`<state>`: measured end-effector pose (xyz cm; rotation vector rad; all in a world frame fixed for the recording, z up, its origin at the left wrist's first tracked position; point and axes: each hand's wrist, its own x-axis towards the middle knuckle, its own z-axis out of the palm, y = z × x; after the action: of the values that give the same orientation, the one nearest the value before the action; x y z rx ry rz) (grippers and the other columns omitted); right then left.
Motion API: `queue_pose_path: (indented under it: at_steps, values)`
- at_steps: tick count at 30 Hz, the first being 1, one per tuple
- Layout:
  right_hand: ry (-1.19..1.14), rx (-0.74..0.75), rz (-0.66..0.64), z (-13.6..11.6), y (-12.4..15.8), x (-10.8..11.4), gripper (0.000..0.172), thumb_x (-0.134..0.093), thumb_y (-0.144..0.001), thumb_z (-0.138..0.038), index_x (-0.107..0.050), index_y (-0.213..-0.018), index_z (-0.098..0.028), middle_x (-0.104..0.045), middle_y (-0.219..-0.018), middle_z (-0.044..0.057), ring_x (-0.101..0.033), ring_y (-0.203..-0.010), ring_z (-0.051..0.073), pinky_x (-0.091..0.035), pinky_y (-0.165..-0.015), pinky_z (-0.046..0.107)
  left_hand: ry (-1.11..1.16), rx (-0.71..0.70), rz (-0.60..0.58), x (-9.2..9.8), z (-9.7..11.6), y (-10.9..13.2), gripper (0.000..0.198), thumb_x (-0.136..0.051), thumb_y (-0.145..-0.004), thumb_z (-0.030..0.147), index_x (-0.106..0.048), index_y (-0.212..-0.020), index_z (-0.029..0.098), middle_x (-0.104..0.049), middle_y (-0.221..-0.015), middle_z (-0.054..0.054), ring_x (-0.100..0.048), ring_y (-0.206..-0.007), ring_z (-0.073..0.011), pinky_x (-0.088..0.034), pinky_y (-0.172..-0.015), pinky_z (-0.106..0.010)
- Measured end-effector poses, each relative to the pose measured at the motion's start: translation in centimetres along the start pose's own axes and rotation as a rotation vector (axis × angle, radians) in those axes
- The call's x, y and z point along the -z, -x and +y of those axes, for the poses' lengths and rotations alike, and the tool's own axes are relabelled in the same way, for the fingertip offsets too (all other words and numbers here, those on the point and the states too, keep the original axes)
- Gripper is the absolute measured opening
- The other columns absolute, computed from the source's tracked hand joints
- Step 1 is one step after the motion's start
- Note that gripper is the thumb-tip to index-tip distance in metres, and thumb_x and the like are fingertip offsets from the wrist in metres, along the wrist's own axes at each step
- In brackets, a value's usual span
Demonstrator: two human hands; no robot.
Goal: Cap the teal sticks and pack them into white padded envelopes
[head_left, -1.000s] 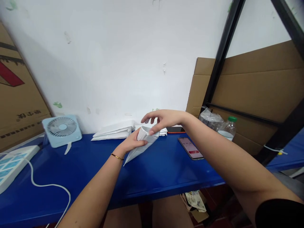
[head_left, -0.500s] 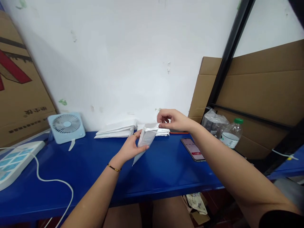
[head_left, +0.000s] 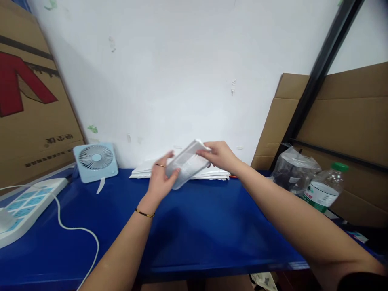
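Between my two hands a flat white packet (head_left: 189,163), of thin paper or plastic, is held tilted above the table, its upper end leaning right. My left hand (head_left: 160,178), slightly blurred, grips its lower left part, the thumb on the near face and the other fingers partly behind it. My right hand (head_left: 220,155) is closed on the upper right end, thumb and fingers pinching the edge. Just behind, more white packets (head_left: 142,169) lie stacked against the wall, partly covered by my hands and the held packet.
On the blue table (head_left: 188,230), a light blue fan (head_left: 96,161) and a white power strip (head_left: 33,208) with a cable stand left. A bottle with a green cap (head_left: 325,188) and a clear plastic bag (head_left: 294,169) are right. Cardboard (head_left: 342,137) leans behind a black post (head_left: 321,60).
The packet has turned flatter, showing more of its broad face, and my right hand now grips its end more fully. The view has shifted, and the phone is no longer visible.
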<state>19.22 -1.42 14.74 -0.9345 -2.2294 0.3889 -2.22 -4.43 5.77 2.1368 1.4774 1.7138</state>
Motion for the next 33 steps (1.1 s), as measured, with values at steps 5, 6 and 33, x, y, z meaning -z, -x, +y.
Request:
queue_pose_path:
  at_steps: [5, 6, 33]
  values:
    - [-0.503, -0.377, 0.161, 3.5, -8.5, -6.6, 0.027, -0.054, -0.083, -0.038, -0.05, -0.087, -0.012, -0.057, -0.063, 0.004, -0.055, -0.047, 0.01, -0.042, -0.042, 0.021, -0.227, 0.134, 0.469, 1.3, -5.3, -0.8, 0.071, -0.051, -0.08, 0.028, -0.015, -0.14, 0.018, -0.021, -0.145, -0.01, -0.015, -0.135, -0.0223, -0.013, -0.112, -0.036]
    - [-0.487, -0.418, 0.152, 4.2, -9.8, -8.3, 0.026, -0.052, -0.084, -0.037, -0.05, -0.087, -0.011, -0.057, -0.063, 0.004, -0.055, -0.049, 0.01, -0.044, -0.044, 0.021, -0.22, 0.18, 0.438, 0.9, -6.5, -0.8, 0.071, -0.051, -0.08, 0.028, -0.015, -0.14, 0.018, -0.02, -0.146, -0.011, -0.014, -0.136, -0.0226, -0.014, -0.112, -0.036]
    - [0.671, -0.051, 0.198, 13.3, 3.2, 0.7, 0.032, -0.04, -0.083, -0.017, -0.059, -0.109, -0.021, -0.063, -0.1, 0.007, -0.058, -0.085, 0.019, -0.041, -0.07, 0.027, -0.554, -0.03, 0.001, -3.7, -2.2, 1.0, 0.08, -0.055, -0.073, 0.046, -0.019, -0.14, 0.02, -0.011, -0.149, -0.012, -0.014, -0.134, -0.0309, -0.018, -0.103, -0.049]
